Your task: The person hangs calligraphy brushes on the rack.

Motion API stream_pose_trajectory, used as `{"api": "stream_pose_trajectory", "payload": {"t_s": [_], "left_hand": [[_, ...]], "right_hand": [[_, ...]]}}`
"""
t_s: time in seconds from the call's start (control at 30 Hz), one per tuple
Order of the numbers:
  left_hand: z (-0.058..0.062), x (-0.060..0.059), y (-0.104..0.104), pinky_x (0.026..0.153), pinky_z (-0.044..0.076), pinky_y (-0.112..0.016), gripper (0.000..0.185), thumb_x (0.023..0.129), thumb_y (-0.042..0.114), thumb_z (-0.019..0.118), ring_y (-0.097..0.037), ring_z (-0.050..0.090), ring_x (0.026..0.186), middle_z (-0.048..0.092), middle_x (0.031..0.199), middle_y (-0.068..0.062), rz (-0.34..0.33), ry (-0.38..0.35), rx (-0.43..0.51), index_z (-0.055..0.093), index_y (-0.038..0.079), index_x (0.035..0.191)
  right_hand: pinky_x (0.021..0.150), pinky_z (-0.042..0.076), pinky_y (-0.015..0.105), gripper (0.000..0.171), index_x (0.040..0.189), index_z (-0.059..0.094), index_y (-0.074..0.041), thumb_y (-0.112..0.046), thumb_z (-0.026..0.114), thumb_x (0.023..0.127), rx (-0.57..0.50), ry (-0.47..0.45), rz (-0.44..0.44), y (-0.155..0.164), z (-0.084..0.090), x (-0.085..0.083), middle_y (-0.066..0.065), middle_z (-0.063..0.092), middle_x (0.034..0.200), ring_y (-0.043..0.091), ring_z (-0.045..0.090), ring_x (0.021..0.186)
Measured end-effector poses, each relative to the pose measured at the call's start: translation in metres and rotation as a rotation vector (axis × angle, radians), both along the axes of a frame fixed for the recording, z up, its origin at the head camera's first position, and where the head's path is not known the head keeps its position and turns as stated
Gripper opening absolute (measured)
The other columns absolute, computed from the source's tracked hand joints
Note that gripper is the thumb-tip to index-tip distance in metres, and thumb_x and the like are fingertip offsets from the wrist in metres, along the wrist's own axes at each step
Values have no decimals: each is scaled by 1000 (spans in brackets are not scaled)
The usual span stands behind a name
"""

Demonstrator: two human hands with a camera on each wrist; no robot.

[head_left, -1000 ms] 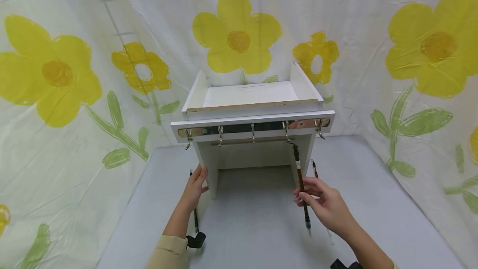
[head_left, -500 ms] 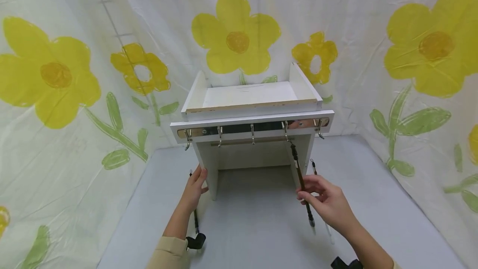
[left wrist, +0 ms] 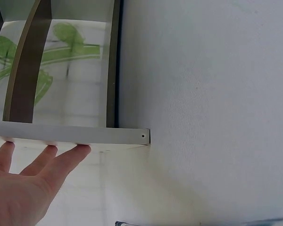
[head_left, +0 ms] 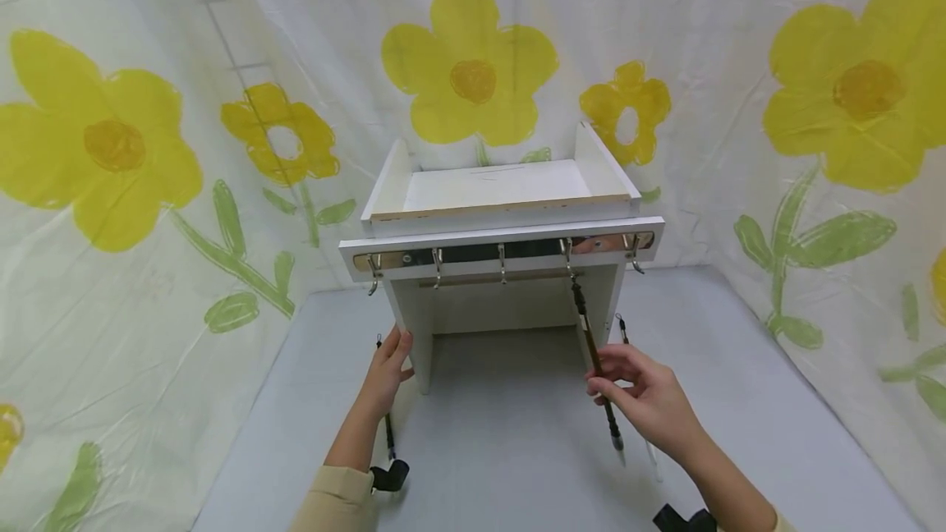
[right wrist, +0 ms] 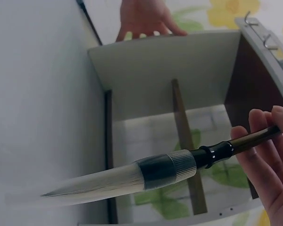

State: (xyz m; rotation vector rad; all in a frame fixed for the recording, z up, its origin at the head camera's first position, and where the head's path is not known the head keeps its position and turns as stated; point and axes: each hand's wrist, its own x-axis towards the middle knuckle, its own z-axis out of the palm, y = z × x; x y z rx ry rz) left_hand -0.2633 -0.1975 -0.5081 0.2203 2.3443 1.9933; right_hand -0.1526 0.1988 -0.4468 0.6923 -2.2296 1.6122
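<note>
Head view: my right hand point(head_left: 650, 405) pinches the brush point(head_left: 595, 364) mid-shaft w/ thumb + fingers curled round it. Brush top loop sits at a hook point(head_left: 567, 257) on the rack point(head_left: 502, 246); bristle end points down past my fingers, off the table point(head_left: 517, 450). My left hand point(head_left: 388, 372) is flat against the rack's left leg, fingers straight, steadying it. A 2nd brush point(head_left: 387, 425) lies just under that hand, a 3rd point(head_left: 624, 333) beyond my right fingers.

Left wrist view: left fingers point(left wrist: 61, 157) straight, tips touching the leg's edge point(left wrist: 85, 135), nothing gripped.

Right wrist view: right fingers point(right wrist: 266, 155) clamp the dark shaft just above the ferrule point(right wrist: 167, 168); pale bristles point(right wrist: 99, 186) taper to a point, blurred.

Handling, my guess: brush is light, shaft stiff + smooth, so could slip or spin in a loose pinch. Bristles soft, easy to splay, so keep off them. Best hold is the shaft, nearer the loop for finer control at the hook. Rack probably light too, may shift w/o the left hand.
</note>
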Motion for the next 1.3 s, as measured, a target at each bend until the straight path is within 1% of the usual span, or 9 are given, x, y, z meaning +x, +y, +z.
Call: {"api": "stream_pose_trajectory", "payload": {"t_s": [0.1,0.2,0.43,0.57,0.83,1.03,1.17,1.3], "left_hand": [[0,1,0,109,39,-66,64,108,49,38,-38,23,152,19,169,-10,5,0,-2,19,23,163],[1,1,1,109,39,-66,64,108,49,38,-39,23,152,19,169,-10,6,1,-3,19,23,163],[1,1,2,109,39,-66,65,108,51,37,-39,25,152,20,168,-11,14,-2,-15,19,23,163],[-1,1,2,108,40,-66,64,108,52,37,-40,26,151,22,168,-11,16,8,-16,20,23,163],[-3,0,2,108,40,-67,65,107,51,37,-40,25,151,22,168,-11,7,15,-11,20,23,163],[-3,1,2,108,40,-67,65,107,53,38,-40,26,151,22,168,-10,21,9,-22,21,25,163],[-1,1,2,108,40,-66,64,107,53,38,-39,26,151,22,168,-9,18,6,-14,22,25,162],[0,1,1,109,39,-67,62,108,49,36,-40,24,152,21,168,-11,3,10,-11,20,23,163]], "right_hand": [[62,63,33,34,118,62,-5,6,73,87,13,-1,-9,0,0,-2,5,74,93,14,73,77],[62,63,33,34,117,61,-5,5,74,87,22,-5,-19,-1,1,-2,5,74,93,14,73,77],[62,63,33,35,119,61,-5,4,74,88,25,-38,-31,-1,4,-2,4,74,93,15,73,76],[62,63,32,34,119,62,-5,3,74,88,19,-47,-30,-2,3,-3,4,74,93,17,73,75],[61,63,32,32,118,61,-2,4,72,89,14,-15,-13,-1,0,-6,10,74,92,20,73,74],[63,63,31,33,120,60,-2,1,72,90,11,-36,-1,-5,-7,-14,10,74,93,15,74,75],[63,63,31,32,119,59,-3,-1,73,90,18,-43,16,-8,-11,-21,9,74,94,18,75,75],[65,63,29,31,119,60,-7,-4,73,91,66,-30,12,-12,-14,-27,8,74,94,17,75,78]]}}
